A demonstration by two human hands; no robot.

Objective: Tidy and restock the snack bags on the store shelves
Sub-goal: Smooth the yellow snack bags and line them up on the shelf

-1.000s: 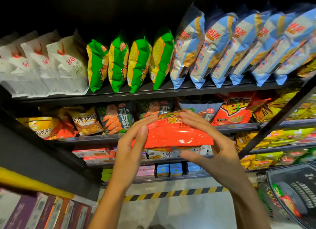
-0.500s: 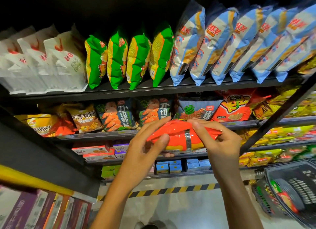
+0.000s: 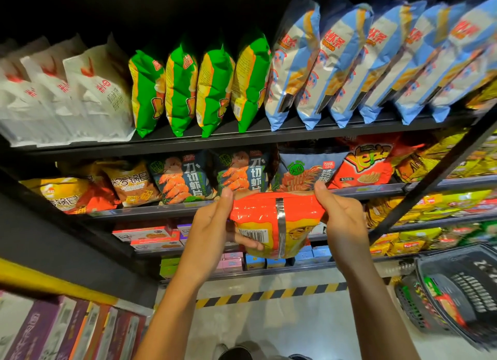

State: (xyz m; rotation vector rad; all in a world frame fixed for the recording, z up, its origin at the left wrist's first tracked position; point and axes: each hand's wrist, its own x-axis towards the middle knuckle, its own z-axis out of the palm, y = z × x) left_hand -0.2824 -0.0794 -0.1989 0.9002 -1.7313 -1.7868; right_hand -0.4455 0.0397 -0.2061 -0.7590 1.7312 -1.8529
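Observation:
An orange and yellow snack bag (image 3: 279, 222) hangs in front of the middle shelf (image 3: 166, 212), its back seam and barcode facing me. My left hand (image 3: 215, 225) grips its left side, fingers curled under by the barcode. My right hand (image 3: 341, 214) pinches its upper right corner. Behind the bag on that shelf stand dark blue shrimp-chip bags (image 3: 183, 179) and an orange Yes-brand bag (image 3: 365, 163). The top shelf holds white bags (image 3: 88, 96), green bags (image 3: 212, 91) and light blue bags (image 3: 347, 61).
A black shopping basket (image 3: 457, 289) with a few packets hangs at lower right. A diagonal black bar (image 3: 430, 177) crosses the right shelves. Lower shelves hold boxes (image 3: 150, 236) and yellow bags (image 3: 430, 206). Purple boxes (image 3: 67, 330) line the near left. Hazard tape (image 3: 269, 295) marks the floor.
The bag has been turned over from its flat front to its back seam side and now hangs upright. Both hands shifted from flat holds to gripping its top corners.

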